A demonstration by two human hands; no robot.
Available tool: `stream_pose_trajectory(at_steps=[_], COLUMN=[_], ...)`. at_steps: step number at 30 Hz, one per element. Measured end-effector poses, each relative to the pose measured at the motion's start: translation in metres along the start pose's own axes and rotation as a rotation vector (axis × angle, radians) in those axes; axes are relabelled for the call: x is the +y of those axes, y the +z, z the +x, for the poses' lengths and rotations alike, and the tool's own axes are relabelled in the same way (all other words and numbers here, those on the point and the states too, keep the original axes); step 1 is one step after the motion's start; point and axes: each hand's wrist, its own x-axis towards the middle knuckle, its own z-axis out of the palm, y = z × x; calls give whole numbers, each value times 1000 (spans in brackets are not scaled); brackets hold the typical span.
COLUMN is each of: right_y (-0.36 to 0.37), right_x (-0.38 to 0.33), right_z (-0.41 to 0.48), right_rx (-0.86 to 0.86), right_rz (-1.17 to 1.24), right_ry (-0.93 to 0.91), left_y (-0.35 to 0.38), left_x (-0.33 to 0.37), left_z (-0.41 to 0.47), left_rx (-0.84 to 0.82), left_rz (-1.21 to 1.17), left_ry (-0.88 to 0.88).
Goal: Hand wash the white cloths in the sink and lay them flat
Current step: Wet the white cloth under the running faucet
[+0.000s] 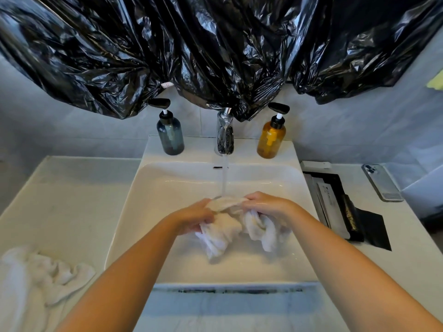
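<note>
A wet white cloth [225,230] hangs bunched over the middle of the white sink [167,188], its top edge under the water stream from the chrome tap [224,135]. My left hand [195,218] grips the cloth's left part. My right hand [268,207] grips its right part, fingers curled into the folds. Loose ends of the cloth dangle below both hands. Another white cloth [40,274] lies crumpled on the counter at the lower left.
A grey pump bottle [170,135] and an amber pump bottle [272,137] stand on the sink's back ledge beside the tap. Right of the sink lie a black tray with packets [335,200] and a phone [381,185]. Black plastic sheeting [215,49] hangs above.
</note>
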Motion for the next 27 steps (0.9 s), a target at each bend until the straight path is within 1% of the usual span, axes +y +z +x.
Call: stream_pose_trajectory(at_steps=[2,3,4,5,6,8,10,11,13,15,16,18,21,23,25,26,27], right_y=[5,8,9,8,6,0,-1,3,13,15,9,-12,-31,-17,9,20,27], right_x=[3,2,1,1,2,8,6,2,-10,-22,-27,-34,-42,-41,-26,-15,-7], right_z=[-3,-5,-7,-10,-12,-16,-21,-22,-23,-27,-30,-40,-48,-45,-36,-30,-27], right_rx=[18,44,68,94,106,22,-67,-48,95,226,246,187,68,3,-42,-33,11], right_rz=[26,49,86,150,214,274,218,207,236,253,233,141,-54,-209,-376,-438,-480], right_ry=[-97,-155,-193,-210,-212,-203,-219,-257,-349,-383,-377,-347,-278,-245,-158,-104,-75], left_y=[11,18,24,29,33,35,39,42,49,49,45,28,1,-7,-11,-13,-15], left_x=[9,19,29,41,50,67,85,94,113,129,135,136,113,83,41,18,-4], left_z=[-2,-2,-3,-5,-9,-19,-32,-38,-46,-55,-60,-70,-72,-67,-58,-53,-48], left_rx=[-59,-19,60,143,187,205,233,259,264,260,271,294,322,350,381,389,392], left_rz=[347,482,511,454,364,205,41,-50,-195,-234,-212,-129,-14,53,158,241,377], left_ry=[39,84,114,138,169,251,324,342,363,382,378,351,214,73,-59,-102,-121])
